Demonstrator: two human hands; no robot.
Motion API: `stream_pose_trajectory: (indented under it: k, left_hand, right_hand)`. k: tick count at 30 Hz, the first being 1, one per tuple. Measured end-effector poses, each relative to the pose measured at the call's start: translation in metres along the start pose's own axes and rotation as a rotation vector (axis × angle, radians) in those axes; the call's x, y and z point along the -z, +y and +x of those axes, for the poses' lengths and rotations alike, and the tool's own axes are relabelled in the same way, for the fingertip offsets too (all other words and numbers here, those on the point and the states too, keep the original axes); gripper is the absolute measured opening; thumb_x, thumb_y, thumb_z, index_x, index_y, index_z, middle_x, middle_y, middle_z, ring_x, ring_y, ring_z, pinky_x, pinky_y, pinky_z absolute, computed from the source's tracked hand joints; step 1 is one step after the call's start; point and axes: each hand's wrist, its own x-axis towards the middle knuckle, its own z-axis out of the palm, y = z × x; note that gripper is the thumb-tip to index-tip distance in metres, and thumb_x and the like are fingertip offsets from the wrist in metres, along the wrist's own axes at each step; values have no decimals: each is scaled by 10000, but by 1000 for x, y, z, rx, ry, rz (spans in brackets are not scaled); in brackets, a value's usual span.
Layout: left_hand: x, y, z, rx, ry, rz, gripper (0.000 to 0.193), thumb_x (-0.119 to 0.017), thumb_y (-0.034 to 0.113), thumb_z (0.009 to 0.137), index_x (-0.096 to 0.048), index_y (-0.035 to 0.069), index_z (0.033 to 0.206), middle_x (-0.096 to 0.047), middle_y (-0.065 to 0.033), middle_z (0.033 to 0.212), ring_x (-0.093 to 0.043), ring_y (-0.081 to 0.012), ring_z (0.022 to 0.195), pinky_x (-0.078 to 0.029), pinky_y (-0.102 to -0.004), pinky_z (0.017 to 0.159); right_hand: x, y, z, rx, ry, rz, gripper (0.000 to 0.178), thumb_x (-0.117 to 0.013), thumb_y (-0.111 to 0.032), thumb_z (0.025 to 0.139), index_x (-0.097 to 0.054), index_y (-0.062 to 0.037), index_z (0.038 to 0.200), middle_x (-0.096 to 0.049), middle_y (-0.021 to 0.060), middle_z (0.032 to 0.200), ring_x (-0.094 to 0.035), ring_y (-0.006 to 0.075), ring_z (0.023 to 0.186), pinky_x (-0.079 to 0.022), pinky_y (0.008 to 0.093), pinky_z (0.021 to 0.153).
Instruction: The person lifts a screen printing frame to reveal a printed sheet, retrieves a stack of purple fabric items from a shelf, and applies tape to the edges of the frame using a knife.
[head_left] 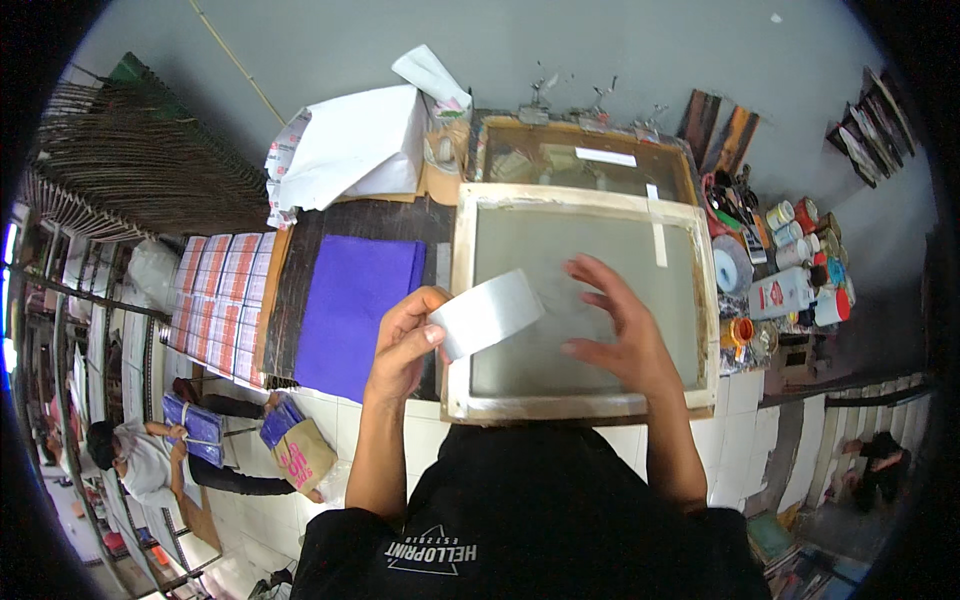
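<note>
My left hand grips a wide roll of silvery-white tape by its edge, thumb on the near side. The roll is held up over the left part of a screen-printing frame, whose pale mesh fills the middle. Above the right part of that mesh hovers my right hand, fingers spread and curved, holding nothing. A short white tape strip lies near the frame's upper right corner. Behind stands a second, brownish screen, with another white strip across it.
Purple folded fabric lies on the dark table to my left, below a white wrapped package. Printed sheets sit further left. Ink jars and a white jug crowd the right side. Another person handles purple bundles at lower left.
</note>
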Motion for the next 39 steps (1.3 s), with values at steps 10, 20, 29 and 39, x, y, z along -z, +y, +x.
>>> stream_pose_trajectory:
  k: [10, 20, 29, 39]
  left_hand:
    - [-70, -48, -24, 150, 116, 209, 758, -611, 490, 940, -371, 30, 1492, -532, -173, 1345, -469, -265, 1282, -346, -400, 1100]
    - [-107, -70, -14, 280, 2, -310, 765, -304, 620, 1042, -432, -44, 1400, -623, -205, 1214, -671, -308, 1056, -604, -463, 847]
    - [-114, -67, -20, 309, 9, 195, 748, -500, 564, 1001, -378, 15, 1493, -537, -231, 1384, -551, -293, 1270, -438, -414, 1075]
    - [-111, -78, -40, 353, 17, 285, 629, -421, 529, 1047, -490, -6, 1372, -630, -164, 1191, -600, -223, 1092, -470, -339, 968]
  right_hand:
    - [7, -1, -26, -13, -122, -115, 678, -795, 4, 718, -568, -16, 1356, -596, 95, 1334, -571, 229, 1228, -504, 365, 981]
    - [38, 25, -45, -66, -217, 377, 413, -542, -96, 820, -641, 16, 1205, -658, 98, 1140, -583, 188, 1085, -441, 327, 955]
    - [34, 17, -63, -129, -161, 140, 261, -574, -87, 837, -651, 18, 1062, -667, 83, 947, -602, 158, 925, -473, 334, 837]
    - [24, 27, -92, -265, -253, 306, 310, -531, -66, 813, -643, 16, 1089, -656, 66, 949, -600, 142, 894, -481, 320, 797]
